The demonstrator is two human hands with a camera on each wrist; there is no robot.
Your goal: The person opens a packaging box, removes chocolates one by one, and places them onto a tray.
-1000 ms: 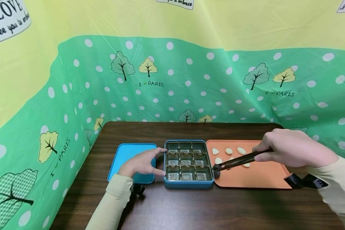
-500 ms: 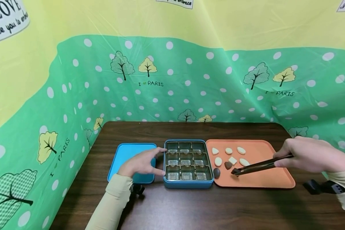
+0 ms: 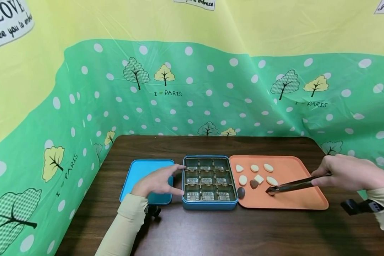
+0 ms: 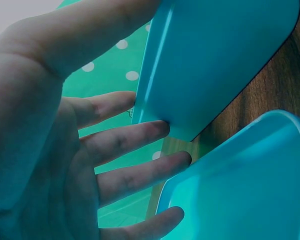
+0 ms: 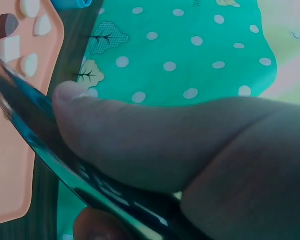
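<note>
My right hand (image 3: 345, 172) grips dark, shiny tongs (image 3: 299, 185), whose tips hover over or touch the orange tray (image 3: 294, 201); I cannot tell which. Near the tips lies a white oval chocolate-like piece (image 3: 271, 181). Other white pieces, a dark heart-shaped piece (image 3: 254, 184) and a dark oval piece (image 3: 241, 192) lie on the tray's left part. At the left side of a blue box (image 3: 210, 205), my left hand (image 3: 155, 182) has its thumb and a finger touching the rim. Its fingers are spread and mostly straight in the left wrist view. Several bare compartments fill the box's insert (image 3: 208, 177).
A blue lid (image 3: 136, 169) lies left of the box, partly under my left hand. The box and the tray stand side by side on a dark wooden table (image 3: 195, 231). Behind them hangs a green and yellow patterned cloth (image 3: 211, 99).
My right hand has moved right with the tongs, whose tips have gone from beside the dark oval piece to the tray's middle. The left hand and the box have stayed put.
</note>
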